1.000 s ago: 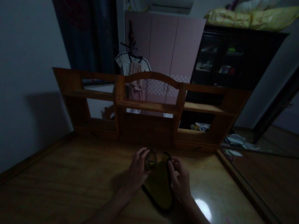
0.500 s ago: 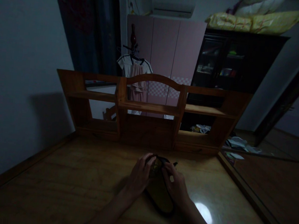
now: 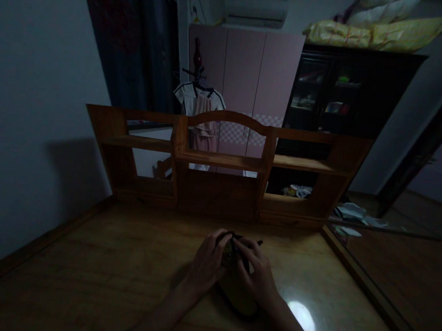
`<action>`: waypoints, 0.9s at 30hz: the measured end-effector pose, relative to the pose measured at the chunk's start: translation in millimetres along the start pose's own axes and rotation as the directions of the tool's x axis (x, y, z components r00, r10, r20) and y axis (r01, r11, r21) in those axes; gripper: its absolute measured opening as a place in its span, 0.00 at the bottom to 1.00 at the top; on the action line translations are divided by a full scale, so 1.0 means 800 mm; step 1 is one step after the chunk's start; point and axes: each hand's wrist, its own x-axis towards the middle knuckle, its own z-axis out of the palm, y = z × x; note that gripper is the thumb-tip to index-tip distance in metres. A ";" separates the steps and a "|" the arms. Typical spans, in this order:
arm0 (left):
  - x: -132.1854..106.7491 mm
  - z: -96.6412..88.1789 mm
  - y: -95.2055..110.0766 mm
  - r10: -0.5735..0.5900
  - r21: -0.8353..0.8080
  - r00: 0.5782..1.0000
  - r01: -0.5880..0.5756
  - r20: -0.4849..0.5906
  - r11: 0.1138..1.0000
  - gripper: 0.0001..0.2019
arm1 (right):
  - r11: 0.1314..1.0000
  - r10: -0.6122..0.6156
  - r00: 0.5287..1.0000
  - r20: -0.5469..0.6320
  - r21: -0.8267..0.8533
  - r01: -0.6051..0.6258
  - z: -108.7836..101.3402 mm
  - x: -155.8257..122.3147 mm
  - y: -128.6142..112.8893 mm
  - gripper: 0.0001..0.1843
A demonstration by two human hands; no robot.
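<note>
A dark-edged sandal point(image 3: 239, 297) with a tan footbed lies on the wooden surface, its far end turned up toward the shelf. My left hand point(image 3: 206, 260) is closed around the left side of that far end, fingers curled over the edge. From the right, my right hand point(image 3: 257, 275) pinches a dark strap close to the left fingertips. A short dark strap end pokes out beyond the right knuckles. Dim light and my fingers hide much of the strap area.
A wooden shelf unit point(image 3: 221, 159) stands along the far edge of the wooden surface point(image 3: 122, 274). A raised wooden rail point(image 3: 360, 276) borders the right side, and a wall point(image 3: 38, 122) rises at the left. Light glares near my right forearm.
My right hand has shifted left, bringing its fingertips over the dark strap beside my left fingers. The left hand stays nearly in place on the sandal.
</note>
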 end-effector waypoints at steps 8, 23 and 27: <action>0.005 0.000 0.005 -0.093 -0.058 0.994 0.090 -0.051 0.994 0.33 | 0.999 -0.033 0.999 -0.008 0.032 0.033 -0.003 0.000 -0.004 0.24; 0.006 -0.003 0.007 -0.157 -0.104 0.987 0.155 -0.018 0.982 0.36 | 0.998 -0.009 0.987 0.163 0.058 -0.001 -0.004 0.001 -0.010 0.31; 0.006 -0.003 0.007 -0.158 -0.117 0.987 0.156 -0.010 0.981 0.38 | 0.996 -0.028 0.979 0.204 0.091 0.010 -0.002 -0.002 -0.005 0.36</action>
